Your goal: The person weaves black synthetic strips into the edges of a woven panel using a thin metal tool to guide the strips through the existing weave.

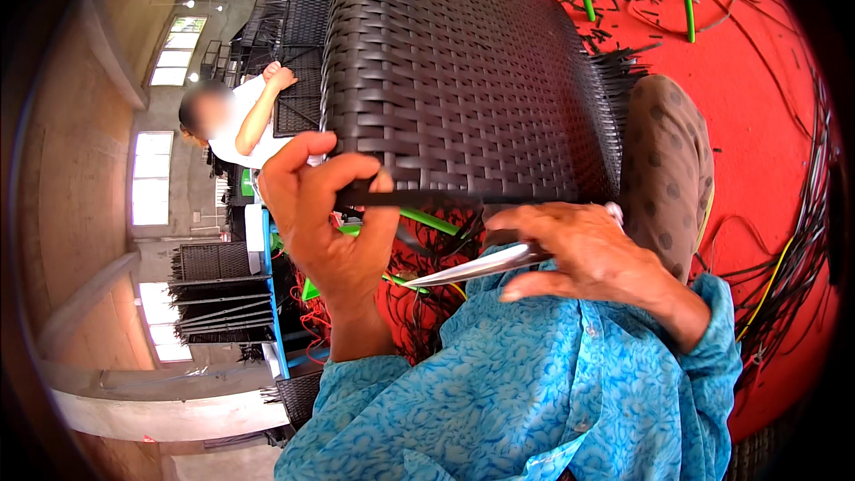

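Blue leaf-patterned cloth shirt (534,383) up close, black woven panel (463,80) just past it

Pinching the panel's near left corner with left hand (325,214). Gripping a pointed silver metal blade (472,269) in right hand (583,245), by the near edge. Beside the right edge, brown spotted trouser knee (668,160).

Left hand (325,214) upright, right hand (592,245) level
Left fingers (307,147) curl toward the thumb (378,236) — right palm faces down, its fingers bent, its thumb (539,285) apart from them.
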`<state>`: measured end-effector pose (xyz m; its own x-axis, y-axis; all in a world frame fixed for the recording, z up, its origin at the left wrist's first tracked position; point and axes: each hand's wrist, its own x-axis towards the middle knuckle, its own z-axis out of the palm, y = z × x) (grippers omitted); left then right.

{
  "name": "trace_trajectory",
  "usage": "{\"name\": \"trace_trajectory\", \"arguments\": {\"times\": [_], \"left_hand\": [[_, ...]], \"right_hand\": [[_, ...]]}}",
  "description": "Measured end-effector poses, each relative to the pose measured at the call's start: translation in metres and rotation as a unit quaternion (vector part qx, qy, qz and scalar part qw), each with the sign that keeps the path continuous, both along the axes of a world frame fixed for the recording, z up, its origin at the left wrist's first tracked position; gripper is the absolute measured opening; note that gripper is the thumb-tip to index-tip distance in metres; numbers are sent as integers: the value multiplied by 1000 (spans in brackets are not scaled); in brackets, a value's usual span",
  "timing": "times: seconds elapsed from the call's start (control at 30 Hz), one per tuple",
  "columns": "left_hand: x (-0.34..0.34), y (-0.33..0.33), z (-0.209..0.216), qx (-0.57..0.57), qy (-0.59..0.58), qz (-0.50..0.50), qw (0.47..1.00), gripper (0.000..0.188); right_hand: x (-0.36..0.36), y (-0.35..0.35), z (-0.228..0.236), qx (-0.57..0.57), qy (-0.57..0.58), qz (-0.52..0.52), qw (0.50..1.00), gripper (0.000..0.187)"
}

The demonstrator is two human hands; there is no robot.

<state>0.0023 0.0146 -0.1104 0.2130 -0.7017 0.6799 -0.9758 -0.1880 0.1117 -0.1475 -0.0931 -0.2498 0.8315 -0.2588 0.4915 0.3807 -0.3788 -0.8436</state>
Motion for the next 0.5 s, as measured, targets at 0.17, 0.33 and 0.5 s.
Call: {"name": "trace_trajectory", "arguments": {"times": [0.17, 0.33, 0.5], "left_hand": [[5, 9, 1, -60, 128, -77, 987, 29], [10, 9, 0, -58, 137, -123, 981, 29], [12, 8, -4, -78, 140, -146, 976, 30]], "right_hand": [[-24, -6, 8, 82, -35, -25, 996, 38], [-22, 4, 18, 72, -8, -75, 995, 45], [-26, 6, 24, 13, 35, -98, 995, 53]]}}
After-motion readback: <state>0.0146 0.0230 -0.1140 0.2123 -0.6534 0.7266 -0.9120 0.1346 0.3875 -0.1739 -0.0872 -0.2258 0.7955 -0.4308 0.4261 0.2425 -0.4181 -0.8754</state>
